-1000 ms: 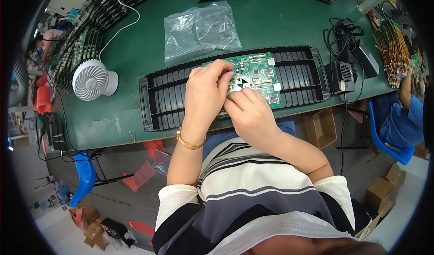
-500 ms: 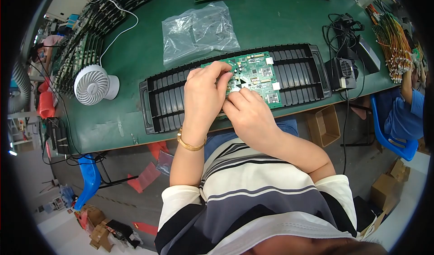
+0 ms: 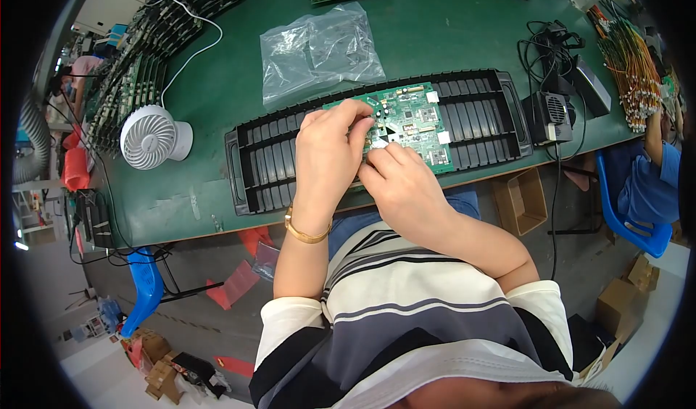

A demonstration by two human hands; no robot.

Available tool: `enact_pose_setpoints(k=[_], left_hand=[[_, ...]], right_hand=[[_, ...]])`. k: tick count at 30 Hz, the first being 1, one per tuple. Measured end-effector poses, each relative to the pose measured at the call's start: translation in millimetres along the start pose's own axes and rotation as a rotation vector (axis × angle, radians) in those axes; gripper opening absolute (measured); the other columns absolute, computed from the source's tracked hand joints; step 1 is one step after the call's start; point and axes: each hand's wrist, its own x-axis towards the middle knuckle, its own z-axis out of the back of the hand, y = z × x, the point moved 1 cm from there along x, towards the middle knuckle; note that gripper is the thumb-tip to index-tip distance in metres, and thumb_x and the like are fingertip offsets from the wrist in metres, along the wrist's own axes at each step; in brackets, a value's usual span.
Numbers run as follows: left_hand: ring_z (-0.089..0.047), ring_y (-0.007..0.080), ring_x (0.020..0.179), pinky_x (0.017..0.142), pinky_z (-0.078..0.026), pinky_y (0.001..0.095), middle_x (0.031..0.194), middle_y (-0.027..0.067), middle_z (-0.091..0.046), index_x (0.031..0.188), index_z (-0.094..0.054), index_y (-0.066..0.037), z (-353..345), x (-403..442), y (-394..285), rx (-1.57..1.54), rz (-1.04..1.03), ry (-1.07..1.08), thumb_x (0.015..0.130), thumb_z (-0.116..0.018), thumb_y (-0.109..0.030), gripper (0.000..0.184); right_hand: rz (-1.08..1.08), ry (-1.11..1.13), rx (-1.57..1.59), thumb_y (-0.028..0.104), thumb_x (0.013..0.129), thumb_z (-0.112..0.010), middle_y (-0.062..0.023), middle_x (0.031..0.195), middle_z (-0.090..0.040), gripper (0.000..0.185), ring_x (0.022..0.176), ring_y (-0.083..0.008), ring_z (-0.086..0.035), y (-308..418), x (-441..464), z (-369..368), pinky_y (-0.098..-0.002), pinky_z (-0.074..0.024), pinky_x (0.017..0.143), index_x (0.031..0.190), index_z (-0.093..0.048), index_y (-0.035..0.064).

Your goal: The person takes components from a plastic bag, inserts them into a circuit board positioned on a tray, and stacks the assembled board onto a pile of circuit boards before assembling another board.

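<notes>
A green circuit board (image 3: 412,112) lies across a black slotted tray (image 3: 475,155), with white connectors along its right side. Over the board's left part, my left hand (image 3: 326,144) is closed, its fingers bent and thumb pressed in towards them. My right hand (image 3: 402,181) is closed too, with fingertips pinched at the board's near edge, close to my left thumb. Whatever sits between the fingers of either hand is hidden or too small to name. A small white piece shows beside the right fingertips.
Beyond the tray lies a clear plastic bag (image 3: 319,54). A white fan (image 3: 148,137) stands left, near rows of upright circuit boards (image 3: 130,90). On the right are a black device (image 3: 549,115), cables and a wire bundle (image 3: 631,76). A person in a blue shirt (image 3: 645,184) sits far right.
Both hands stay at nearly the same spot on the board. The right fingers have shifted very slightly; the whole view has moved a touch.
</notes>
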Motion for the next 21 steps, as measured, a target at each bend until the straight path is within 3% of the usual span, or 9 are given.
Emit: enact_pose_setpoints(k=[14,18,21], left_hand=[[-0.061,0.0184,0.062,0.081,-0.047,0.03,0.071,0.0011,-0.067,0.084,-0.066,-0.007,0.4,1.7,-1.3,0.032,-0.02,0.003,0.077,-0.069,-0.005,0.008],[-0.06,0.0187,0.07,0.073,-0.048,0.028,0.079,0.0005,-0.071,0.087,-0.071,-0.007,-0.1,1.4,0.9,0.052,-0.04,0.015,0.077,-0.069,-0.006,0.01],[-0.061,0.0197,0.071,0.074,-0.048,0.0286,0.08,0.0007,-0.071,0.085,-0.071,-0.007,0.5,1.8,0.8,0.063,-0.044,0.024,0.077,-0.069,-0.007,0.008]], right_hand=[[0.037,0.022,-0.011,0.008,0.078,-0.056,-0.0094,0.09,-0.051,0.014,0.081,-0.0226,-0.046,-2.7,2.6,2.3,-0.0321,-0.0397,0.077,0.091,-0.057,0.0027],[0.036,0.062,-0.029,0.009,0.077,-0.057,-0.0093,0.09,-0.051,0.015,0.08,-0.0225,-0.046,-3.1,2.5,5.7,-0.0325,-0.0401,0.077,0.091,-0.057,0.0029],[0.036,0.061,-0.03,0.009,0.077,-0.057,-0.0093,0.09,-0.051,0.015,0.08,-0.0226,-0.046,-3.9,1.7,4.8,-0.0328,-0.0402,0.077,0.091,-0.057,0.003]])
